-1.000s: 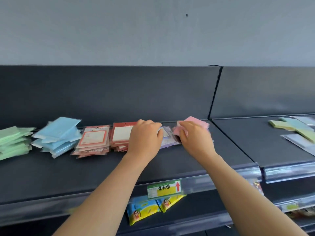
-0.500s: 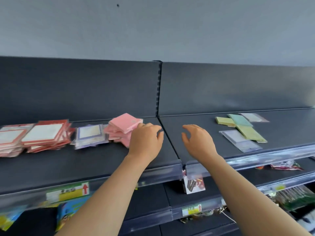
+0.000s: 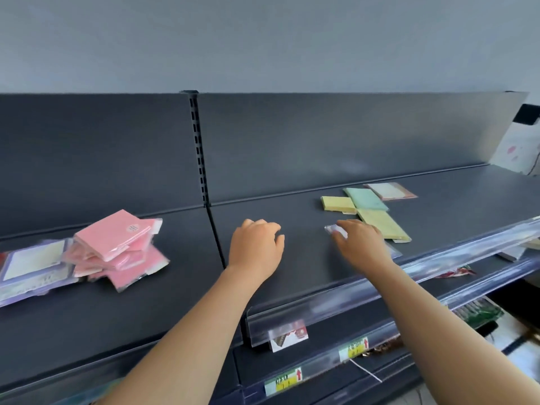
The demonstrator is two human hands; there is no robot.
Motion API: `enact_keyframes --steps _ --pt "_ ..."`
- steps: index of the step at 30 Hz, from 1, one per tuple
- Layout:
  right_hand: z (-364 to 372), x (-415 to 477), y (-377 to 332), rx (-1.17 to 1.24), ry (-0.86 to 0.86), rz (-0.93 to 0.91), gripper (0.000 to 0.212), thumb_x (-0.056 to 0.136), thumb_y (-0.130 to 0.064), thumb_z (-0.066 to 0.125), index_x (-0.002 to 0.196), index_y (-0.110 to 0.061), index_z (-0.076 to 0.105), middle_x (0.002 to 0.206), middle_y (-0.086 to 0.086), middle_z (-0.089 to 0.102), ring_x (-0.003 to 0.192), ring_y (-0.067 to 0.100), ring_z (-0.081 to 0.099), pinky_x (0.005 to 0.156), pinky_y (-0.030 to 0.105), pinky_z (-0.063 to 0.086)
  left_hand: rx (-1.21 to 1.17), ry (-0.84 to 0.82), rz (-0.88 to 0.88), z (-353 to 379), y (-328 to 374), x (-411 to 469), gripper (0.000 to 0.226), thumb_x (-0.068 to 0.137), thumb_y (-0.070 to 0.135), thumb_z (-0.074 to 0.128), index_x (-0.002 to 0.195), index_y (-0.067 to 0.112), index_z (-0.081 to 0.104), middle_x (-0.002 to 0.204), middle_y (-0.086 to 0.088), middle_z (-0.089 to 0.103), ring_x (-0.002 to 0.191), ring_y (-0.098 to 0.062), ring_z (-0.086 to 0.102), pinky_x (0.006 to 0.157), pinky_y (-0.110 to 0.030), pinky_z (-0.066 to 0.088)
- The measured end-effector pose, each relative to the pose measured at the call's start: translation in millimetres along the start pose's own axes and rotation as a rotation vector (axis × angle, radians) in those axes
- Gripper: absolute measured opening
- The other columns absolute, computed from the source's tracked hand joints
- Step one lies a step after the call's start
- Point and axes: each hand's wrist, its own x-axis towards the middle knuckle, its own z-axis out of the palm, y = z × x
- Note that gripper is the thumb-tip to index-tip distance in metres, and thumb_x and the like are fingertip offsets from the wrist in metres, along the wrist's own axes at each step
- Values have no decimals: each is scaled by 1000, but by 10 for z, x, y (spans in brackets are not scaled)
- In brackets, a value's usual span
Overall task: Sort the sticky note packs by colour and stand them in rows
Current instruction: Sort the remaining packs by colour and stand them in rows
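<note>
Sorting is partly done, standing not begun. On the shelf, the left bay holds a loose heap of pink packs, with purple packs piled just beside it; all lie flat or tilted, none upright in a row. The right bay holds the unsorted remainder, also flat: a yellow pack, a green pack touching it, a red-edged pack behind, and a long yellow pack nearer the front. No bins or trays in view; the two bays serve as holders. The left hand hovers over bare shelf, fingers loosely curled, holding nothing. The right hand lies over a clear-wrapped pack beside the long yellow one; only its corner shows, and whether the fingers grip it I cannot tell. Left to do, by my reckoning: move these five over, then stand every colour up.
</note>
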Motion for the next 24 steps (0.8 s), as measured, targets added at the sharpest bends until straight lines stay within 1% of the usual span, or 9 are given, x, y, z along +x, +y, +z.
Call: enact_keyframes --steps 2,5,6,9,12,16,18,20,24 --pt "-18 88 180 6 -38 27 30 99 -22 38 110 -12 64 119 10 64 108 32 57 90 36 39 10 -33 0 94 108 105 31 99 32 44 109 13 67 103 0 66 104 -25 52 87 -35 44" --pt "-17 225 394 64 -140 56 28 96 -13 36 80 -11 58 98 13 65 91 35 58 69 33 40 18 -78 -7 202 291 243 32 98 33 45 112 14 66 105 -1 65 105 -25 51 87 -35 44" --pt "-19 289 449 87 -153 54 28 95 -11 37 83 -8 61 98 13 66 91 35 58 68 34 43 10 -95 -15 248 370 300 32 98 34 45 114 14 65 108 -1 65 106 -25 51 88 -36 44" --pt "-25 455 549 130 -171 -27 31 95 -11 40 106 -7 68 109 14 67 97 34 59 80 38 50 -47 -148 -82 393 594 426 36 98 37 47 123 15 60 118 -2 60 114 -26 49 93 -37 44" --pt "-23 588 612 237 -199 -101 36 96 -10 40 117 -14 69 120 7 67 103 28 60 78 29 46 22 -183 -154 507 722 520 44 97 45 46 127 15 56 127 -4 55 119 -27 46 95 -38 42" --pt "-105 792 893 505 -127 -70 34 95 -7 46 118 -17 68 119 3 67 84 11 59 77 18 38 135 -226 -253 629 916 702 63 91 63 44 131 16 49 136 -6 47 124 -29 42 96 -39 38" --pt "-90 876 1090 456 -77 -19 35 92 -14 55 125 -19 62 127 3 62 98 17 59 82 23 42 130 -262 -301 690 1025 777 75 84 70 47 137 17 44 140 -6 42 128 -29 38 98 -39 36" --pt "-32 915 1250 324 -109 36 49 88 -33 62 133 -17 54 133 8 53 116 27 52 92 33 43 133 -291 -333 753 1110 821 79 79 74 52 137 21 43 141 -2 37 128 -26 35 97 -38 33" --pt "67 910 1374 185 -152 80 84 77 -69 57 135 -10 44 135 13 44 124 34 38 101 40 35 18 -248 -454 815 1172 848 74 67 71 68 121 24 48 130 0 44 120 -25 42 88 -37 33"
